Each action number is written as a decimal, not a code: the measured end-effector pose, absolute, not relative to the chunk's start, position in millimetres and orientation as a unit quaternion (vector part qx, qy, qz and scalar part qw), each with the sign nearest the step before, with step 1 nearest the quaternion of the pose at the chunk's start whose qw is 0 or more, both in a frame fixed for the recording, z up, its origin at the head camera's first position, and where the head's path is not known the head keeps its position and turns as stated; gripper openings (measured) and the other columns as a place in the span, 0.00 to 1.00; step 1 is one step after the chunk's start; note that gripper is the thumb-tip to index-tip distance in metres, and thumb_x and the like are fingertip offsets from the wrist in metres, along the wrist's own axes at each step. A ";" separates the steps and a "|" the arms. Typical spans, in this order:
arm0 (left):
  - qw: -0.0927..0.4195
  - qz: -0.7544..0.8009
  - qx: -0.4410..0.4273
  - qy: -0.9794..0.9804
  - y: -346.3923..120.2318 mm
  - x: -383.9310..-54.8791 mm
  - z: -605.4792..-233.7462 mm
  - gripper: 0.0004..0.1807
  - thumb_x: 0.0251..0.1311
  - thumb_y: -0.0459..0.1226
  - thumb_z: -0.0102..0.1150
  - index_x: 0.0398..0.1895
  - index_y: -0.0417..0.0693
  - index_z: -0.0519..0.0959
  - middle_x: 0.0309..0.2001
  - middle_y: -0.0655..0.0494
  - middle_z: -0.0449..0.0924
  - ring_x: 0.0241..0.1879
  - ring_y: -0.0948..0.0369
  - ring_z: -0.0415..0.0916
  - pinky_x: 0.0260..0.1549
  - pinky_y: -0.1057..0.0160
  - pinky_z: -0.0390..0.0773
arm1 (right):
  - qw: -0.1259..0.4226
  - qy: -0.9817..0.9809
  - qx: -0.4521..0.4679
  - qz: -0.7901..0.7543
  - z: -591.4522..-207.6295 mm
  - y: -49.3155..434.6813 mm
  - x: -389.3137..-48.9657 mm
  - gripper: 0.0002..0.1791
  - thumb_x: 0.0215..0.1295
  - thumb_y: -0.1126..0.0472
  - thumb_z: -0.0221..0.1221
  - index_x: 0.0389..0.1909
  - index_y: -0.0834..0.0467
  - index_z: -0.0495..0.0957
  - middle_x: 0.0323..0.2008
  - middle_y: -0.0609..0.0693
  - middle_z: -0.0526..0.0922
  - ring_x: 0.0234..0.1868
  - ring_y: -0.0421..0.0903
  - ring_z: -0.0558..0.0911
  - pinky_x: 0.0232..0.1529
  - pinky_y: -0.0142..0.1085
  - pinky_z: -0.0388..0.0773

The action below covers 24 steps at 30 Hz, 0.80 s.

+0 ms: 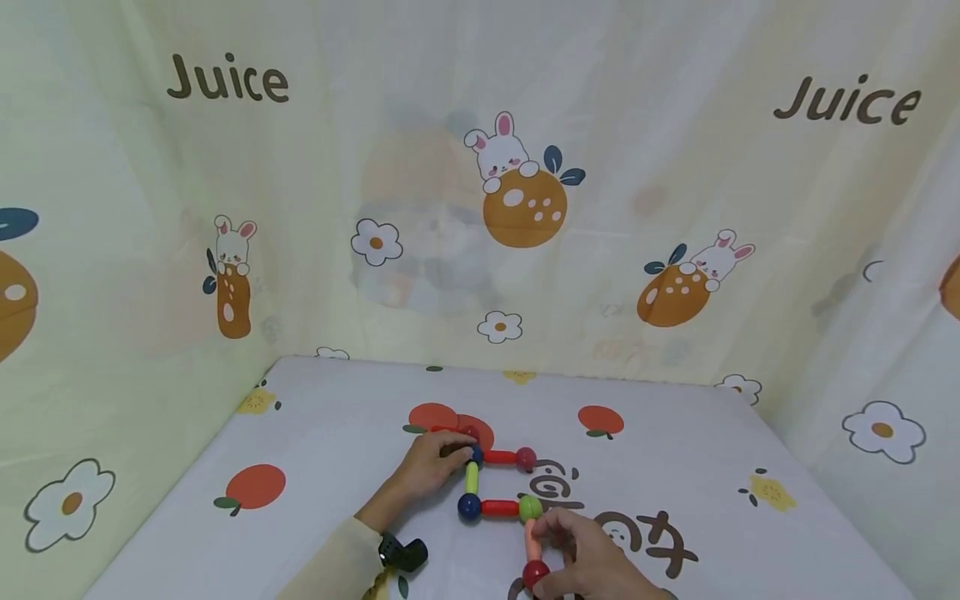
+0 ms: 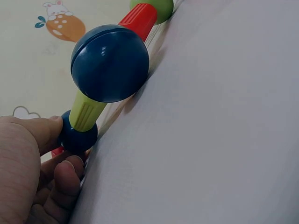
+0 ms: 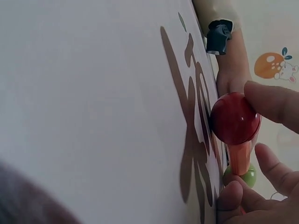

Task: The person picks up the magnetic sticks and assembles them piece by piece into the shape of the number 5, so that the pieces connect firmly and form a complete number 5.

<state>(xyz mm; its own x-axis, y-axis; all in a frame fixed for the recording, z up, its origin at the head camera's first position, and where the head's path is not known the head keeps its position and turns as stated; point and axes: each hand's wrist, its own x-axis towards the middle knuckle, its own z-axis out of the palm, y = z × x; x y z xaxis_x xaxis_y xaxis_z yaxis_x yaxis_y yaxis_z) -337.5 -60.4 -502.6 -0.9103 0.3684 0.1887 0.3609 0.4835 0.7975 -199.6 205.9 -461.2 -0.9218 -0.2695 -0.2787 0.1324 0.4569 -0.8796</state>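
A zigzag chain of toy building sticks and balls lies on the table. My left hand point(image 1: 435, 460) pinches the far dark blue ball point(image 2: 77, 137) between thumb and fingers. A yellow-green stick point(image 1: 472, 478) joins it to the near blue ball point(image 1: 469, 507); a red stick point(image 1: 500, 507) runs on to the green ball point(image 1: 530, 507). At the chain's near end, my right hand point(image 1: 588, 554) holds the orange stick point(image 3: 239, 157) with its red ball point(image 3: 235, 118). Its thumb touches this ball while its fingers curl near the green one.
Another red stick point(image 1: 500, 457) with a dark red ball point(image 1: 527, 458) points right from the far blue ball. A further red ball point(image 1: 470, 432) shows just beyond the left fingers. The printed cloth point(image 1: 337, 417) covers the table, and a patterned curtain point(image 1: 420, 167) encloses it.
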 end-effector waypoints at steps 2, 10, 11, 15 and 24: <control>0.001 0.462 0.211 0.861 -61.0 -338.0 -501.4 0.15 0.71 0.43 0.60 0.57 0.54 0.85 0.55 0.57 0.82 0.55 0.57 0.75 0.57 0.51 0.77 | 0.197 0.825 -0.054 -0.527 -459.4 206.3 -200.4 0.30 0.47 0.65 0.77 0.53 0.59 0.78 0.47 0.51 0.80 0.48 0.50 0.74 0.45 0.40 0.75; 0.005 0.474 0.217 0.853 -61.3 -338.6 -504.5 0.15 0.71 0.43 0.60 0.57 0.53 0.85 0.54 0.57 0.82 0.53 0.58 0.75 0.56 0.52 0.77 | 0.196 0.826 -0.071 -0.524 -461.8 211.3 -201.2 0.32 0.46 0.64 0.77 0.55 0.58 0.78 0.47 0.51 0.80 0.47 0.50 0.74 0.44 0.40 0.74; 0.005 0.475 0.217 0.853 -61.0 -339.2 -505.4 0.15 0.71 0.43 0.60 0.57 0.53 0.85 0.54 0.57 0.82 0.53 0.58 0.75 0.55 0.52 0.77 | 0.194 0.827 -0.073 -0.522 -462.6 211.9 -201.5 0.32 0.46 0.64 0.77 0.55 0.58 0.78 0.46 0.51 0.80 0.47 0.50 0.74 0.44 0.40 0.74; 0.003 0.475 0.213 0.854 -60.6 -339.8 -506.0 0.15 0.71 0.43 0.61 0.56 0.54 0.85 0.54 0.58 0.82 0.53 0.58 0.75 0.56 0.52 0.77 | 0.194 0.825 -0.080 -0.525 -462.2 212.7 -202.2 0.32 0.47 0.64 0.77 0.55 0.58 0.78 0.45 0.52 0.78 0.47 0.51 0.73 0.44 0.40 0.74; -0.010 0.470 0.217 0.855 -61.1 -338.6 -505.9 0.14 0.70 0.43 0.61 0.55 0.53 0.85 0.52 0.59 0.83 0.52 0.59 0.75 0.54 0.54 0.77 | 0.209 0.822 -0.043 -0.528 -456.8 212.2 -204.1 0.32 0.50 0.62 0.77 0.58 0.58 0.78 0.42 0.53 0.77 0.43 0.51 0.73 0.40 0.39 0.79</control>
